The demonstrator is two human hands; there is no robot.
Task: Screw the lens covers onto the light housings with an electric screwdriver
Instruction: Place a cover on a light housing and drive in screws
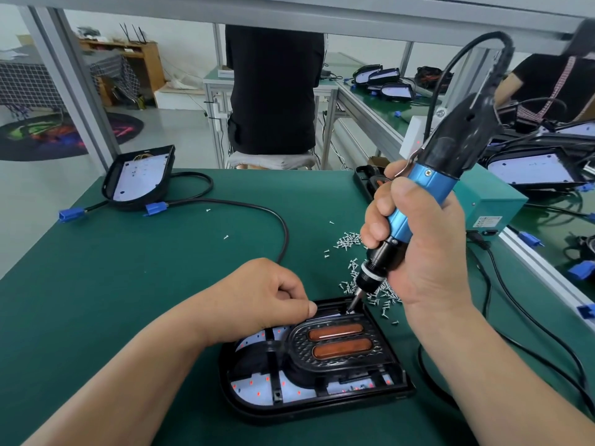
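Two hands: right hand (428, 252) grips electric screwdriver (429, 185); left hand (257, 294), curled, rests on light housing (322, 410). Keep bit (353, 300) perpendicular.

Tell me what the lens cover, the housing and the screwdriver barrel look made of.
Lens cover: glossy moulded plastic, by its highlights and embossed pattern. Light housing: black, smooth rim with dull sheen; plastic or coated metal, unclear. Electric screwdriver barrel: blue with metallic sheen, probably anodised metal.

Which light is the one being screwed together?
Look at the green table. Nearest its front edge, under the screwdriver, lies a black light housing. Unlike the bare housing at the far left, it wears a lens cover with two orange windows.
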